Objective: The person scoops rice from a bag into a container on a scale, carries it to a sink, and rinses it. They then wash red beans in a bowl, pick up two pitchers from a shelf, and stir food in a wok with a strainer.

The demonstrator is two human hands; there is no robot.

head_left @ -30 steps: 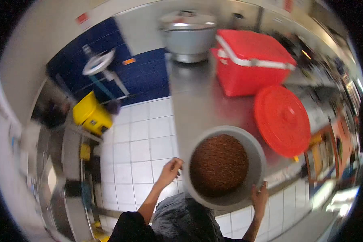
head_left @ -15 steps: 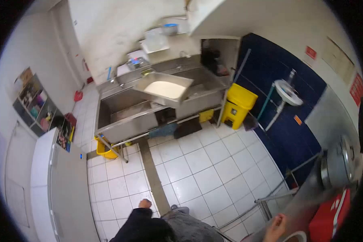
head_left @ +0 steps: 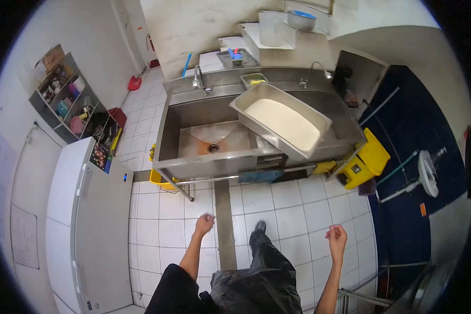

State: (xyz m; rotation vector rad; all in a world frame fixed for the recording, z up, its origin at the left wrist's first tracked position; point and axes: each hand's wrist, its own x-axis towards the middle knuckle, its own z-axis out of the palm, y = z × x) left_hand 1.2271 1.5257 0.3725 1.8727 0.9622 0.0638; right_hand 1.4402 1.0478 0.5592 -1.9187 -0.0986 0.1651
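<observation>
Head view, newly on sink [head_left: 204, 141]: left hand [head_left: 204, 224], right hand [head_left: 336, 238] empty, loosely curled.

The room is evenly and brightly lit, and only soft shadows are cast beneath the sink [head_left: 214, 141]. A faint sheen is caught on the white floor tiles [head_left: 277, 209] in front of the sink. Strong fisheye bending is shown far from the sink, where straight lines are curved, detail is softened and the corners are blacked out, while the sink itself is rendered sharp.
</observation>
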